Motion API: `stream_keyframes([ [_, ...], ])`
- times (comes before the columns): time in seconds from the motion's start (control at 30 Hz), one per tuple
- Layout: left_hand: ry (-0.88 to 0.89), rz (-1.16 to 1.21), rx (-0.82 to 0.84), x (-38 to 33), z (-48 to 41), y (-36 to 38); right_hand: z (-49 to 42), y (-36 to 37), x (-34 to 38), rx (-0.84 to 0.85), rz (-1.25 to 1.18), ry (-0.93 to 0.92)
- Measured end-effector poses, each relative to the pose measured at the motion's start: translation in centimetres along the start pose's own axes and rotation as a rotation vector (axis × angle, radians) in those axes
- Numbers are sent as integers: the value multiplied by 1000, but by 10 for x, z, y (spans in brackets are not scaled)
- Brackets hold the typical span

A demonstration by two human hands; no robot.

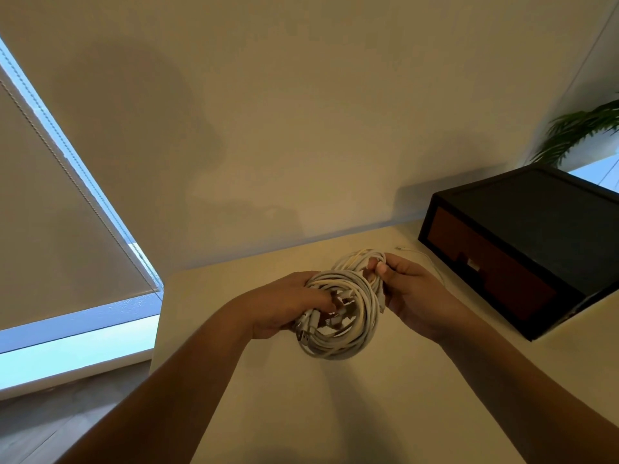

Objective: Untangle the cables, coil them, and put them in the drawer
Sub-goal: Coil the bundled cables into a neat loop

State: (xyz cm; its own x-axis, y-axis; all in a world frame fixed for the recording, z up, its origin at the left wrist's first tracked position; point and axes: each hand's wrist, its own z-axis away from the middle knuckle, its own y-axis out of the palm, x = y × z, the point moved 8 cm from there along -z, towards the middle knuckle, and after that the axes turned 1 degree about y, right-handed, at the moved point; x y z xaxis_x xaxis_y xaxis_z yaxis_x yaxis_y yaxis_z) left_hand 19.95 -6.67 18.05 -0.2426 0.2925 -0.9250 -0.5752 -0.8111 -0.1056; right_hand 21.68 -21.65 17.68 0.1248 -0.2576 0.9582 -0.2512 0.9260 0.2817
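Sitting shut in the black box (549, 209) at the table's (301, 403) far right, the brown drawer (485, 266) hides whatever it holds. Above the table, the left hand (284, 306) curls round the white cable bundle (351, 329) while the right hand (412, 289) pinches its far loops. One thin strand (426, 257) trails toward the box.

I can read no text, number or brand anywhere in my view. The drawer unit (522, 249) has a small pale patch (472, 262) on its brown front, too small and blurred for me to tell whether it carries writing. The white cables (341, 313) show no legible print.
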Motion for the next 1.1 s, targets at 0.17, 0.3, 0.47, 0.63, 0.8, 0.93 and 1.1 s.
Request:
stream_keyframes([
  [0.17, 11, 20, 35, 1, 1, 8, -1, 3, -8, -76, -67, -1],
  [0.3, 24, 15, 45, -1, 2, 11, 1, 4, -24, -87, -123, 71],
  [0.47, 36, -35, 26, 3, 3, 6, 6, 7, -26, -15, -231, 167],
  [0.63, 45, -30, -1, 0, 2, 4, 6, 5, -20, -4, -203, 153],
  [0.8, 25, -13, -17, 4, 0, 10, 7, 4, -22, -81, -108, 78],
  [0.93, 36, 24, -24, 1, -1, 13, 10, 1, -21, -135, -52, 74],
  [1.1, 69, 7, -47, -7, -1, 14, 16, 2, -25, -153, 41, 106],
])
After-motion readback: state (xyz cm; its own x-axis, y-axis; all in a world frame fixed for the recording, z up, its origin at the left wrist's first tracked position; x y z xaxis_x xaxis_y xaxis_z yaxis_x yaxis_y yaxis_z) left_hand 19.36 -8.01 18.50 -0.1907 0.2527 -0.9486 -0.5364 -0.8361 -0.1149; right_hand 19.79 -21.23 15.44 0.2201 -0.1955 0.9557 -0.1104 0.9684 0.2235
